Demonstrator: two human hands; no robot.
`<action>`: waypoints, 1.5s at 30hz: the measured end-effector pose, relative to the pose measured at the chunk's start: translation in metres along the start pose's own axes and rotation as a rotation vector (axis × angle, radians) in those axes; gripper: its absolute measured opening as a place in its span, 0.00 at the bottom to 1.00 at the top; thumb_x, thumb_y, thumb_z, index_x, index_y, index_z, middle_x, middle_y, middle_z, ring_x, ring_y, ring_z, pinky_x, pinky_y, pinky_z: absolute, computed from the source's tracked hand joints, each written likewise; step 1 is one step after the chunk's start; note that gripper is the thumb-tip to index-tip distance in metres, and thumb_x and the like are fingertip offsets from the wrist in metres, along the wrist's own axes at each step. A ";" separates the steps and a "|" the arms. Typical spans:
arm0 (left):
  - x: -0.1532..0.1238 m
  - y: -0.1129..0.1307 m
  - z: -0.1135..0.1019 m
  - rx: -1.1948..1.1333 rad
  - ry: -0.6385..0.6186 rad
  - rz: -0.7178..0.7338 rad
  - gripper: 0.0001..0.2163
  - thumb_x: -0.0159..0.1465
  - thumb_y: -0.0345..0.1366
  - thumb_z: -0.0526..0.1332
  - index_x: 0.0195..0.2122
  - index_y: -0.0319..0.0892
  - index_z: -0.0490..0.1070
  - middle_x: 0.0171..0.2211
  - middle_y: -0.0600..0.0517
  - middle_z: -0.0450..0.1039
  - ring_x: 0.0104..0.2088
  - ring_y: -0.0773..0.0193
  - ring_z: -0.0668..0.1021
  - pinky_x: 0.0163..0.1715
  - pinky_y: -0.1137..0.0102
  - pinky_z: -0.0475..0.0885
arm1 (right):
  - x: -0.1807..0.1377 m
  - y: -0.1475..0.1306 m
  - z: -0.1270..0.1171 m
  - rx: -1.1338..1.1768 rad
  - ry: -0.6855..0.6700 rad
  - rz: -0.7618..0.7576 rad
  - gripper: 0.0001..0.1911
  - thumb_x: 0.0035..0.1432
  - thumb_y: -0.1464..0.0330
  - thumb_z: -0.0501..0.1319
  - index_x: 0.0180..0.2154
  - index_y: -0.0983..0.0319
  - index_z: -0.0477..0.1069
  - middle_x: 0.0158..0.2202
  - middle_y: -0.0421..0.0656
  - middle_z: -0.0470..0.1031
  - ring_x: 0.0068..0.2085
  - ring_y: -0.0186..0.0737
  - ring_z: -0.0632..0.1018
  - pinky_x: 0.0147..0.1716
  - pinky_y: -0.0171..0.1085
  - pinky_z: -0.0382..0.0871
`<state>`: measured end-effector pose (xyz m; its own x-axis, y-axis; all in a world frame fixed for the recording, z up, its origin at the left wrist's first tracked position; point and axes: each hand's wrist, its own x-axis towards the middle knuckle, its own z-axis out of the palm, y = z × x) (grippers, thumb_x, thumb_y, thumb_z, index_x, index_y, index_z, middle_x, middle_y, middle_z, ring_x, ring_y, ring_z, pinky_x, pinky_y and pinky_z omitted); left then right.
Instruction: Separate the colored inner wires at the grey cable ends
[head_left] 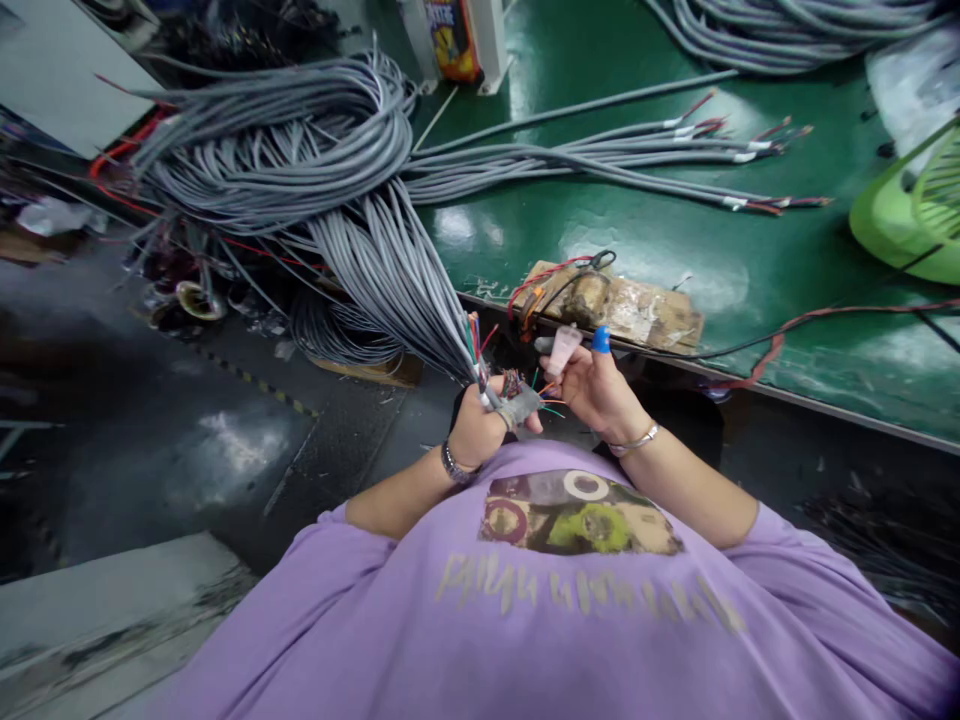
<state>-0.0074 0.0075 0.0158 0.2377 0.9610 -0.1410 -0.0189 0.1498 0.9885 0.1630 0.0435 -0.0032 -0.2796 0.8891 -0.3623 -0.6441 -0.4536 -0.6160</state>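
L hand (484, 425), nearer the body than the wood block (630, 308) and left of it, is curled closed round the ends of the grey cables (420, 300). A grey wrap (521, 405) shows at its thumb side; thumb cover or cable jacket, can't tell. R hand (589, 385), just on the body side of the block, is part-open, blue-capped thumb (601, 340) up and apart, a pale cover (564, 350) on a finger; whether it pinches a wire, can't tell.

Thin wires (553, 402) fan from L grip toward R fingertips, body side of the block; a coloured tuft (474, 345) stands by L hand, left of it. Strands look light, soft, easy to bend or nick. Jackets look smooth, springy, prob. a bit slippery; bundle prob. heavy in total, so best held firmly on the jackets right behind the bare strands, w/ fingertips for single wires.

Further out, the bundle runs up-left of the block to a big coil (285, 150); more cable ends (739, 150) lie beyond it.
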 end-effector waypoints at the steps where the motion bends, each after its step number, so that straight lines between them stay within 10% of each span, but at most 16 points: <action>1: -0.001 -0.001 0.001 -0.010 0.028 0.017 0.14 0.59 0.46 0.68 0.25 0.40 0.75 0.21 0.51 0.78 0.21 0.68 0.76 0.20 0.74 0.65 | 0.000 -0.001 0.000 -0.003 -0.008 -0.005 0.28 0.53 0.40 0.62 0.31 0.60 0.74 0.27 0.41 0.75 0.25 0.32 0.69 0.26 0.34 0.66; 6: 0.001 -0.004 0.009 -0.024 0.125 0.061 0.15 0.60 0.48 0.67 0.27 0.41 0.74 0.20 0.53 0.77 0.19 0.69 0.74 0.20 0.73 0.64 | 0.000 0.001 -0.003 -0.042 -0.022 -0.127 0.15 0.51 0.55 0.69 0.30 0.60 0.74 0.27 0.38 0.74 0.26 0.31 0.68 0.28 0.33 0.65; 17: 0.010 -0.004 0.015 0.071 0.122 0.059 0.17 0.60 0.49 0.66 0.24 0.40 0.74 0.19 0.51 0.76 0.17 0.70 0.71 0.19 0.72 0.63 | 0.014 0.010 -0.005 -0.016 -0.107 -0.028 0.32 0.51 0.37 0.60 0.32 0.60 0.76 0.25 0.40 0.74 0.25 0.35 0.73 0.27 0.38 0.70; 40: -0.002 -0.003 0.002 0.135 0.070 0.035 0.18 0.60 0.50 0.66 0.24 0.40 0.75 0.21 0.50 0.78 0.23 0.66 0.78 0.22 0.73 0.67 | 0.006 0.008 -0.005 0.063 -0.069 -0.030 0.31 0.50 0.37 0.60 0.31 0.59 0.74 0.31 0.41 0.78 0.27 0.33 0.73 0.27 0.34 0.68; 45: -0.001 -0.006 0.006 0.088 0.141 0.068 0.16 0.60 0.49 0.67 0.26 0.40 0.74 0.20 0.52 0.77 0.21 0.67 0.77 0.20 0.73 0.66 | 0.004 0.005 -0.006 0.018 -0.068 -0.077 0.18 0.54 0.50 0.67 0.34 0.59 0.75 0.31 0.38 0.77 0.26 0.30 0.71 0.27 0.32 0.67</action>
<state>-0.0019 0.0039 0.0099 0.1005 0.9922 -0.0734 0.0559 0.0680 0.9961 0.1631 0.0448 -0.0120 -0.2761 0.9235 -0.2662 -0.6780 -0.3835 -0.6272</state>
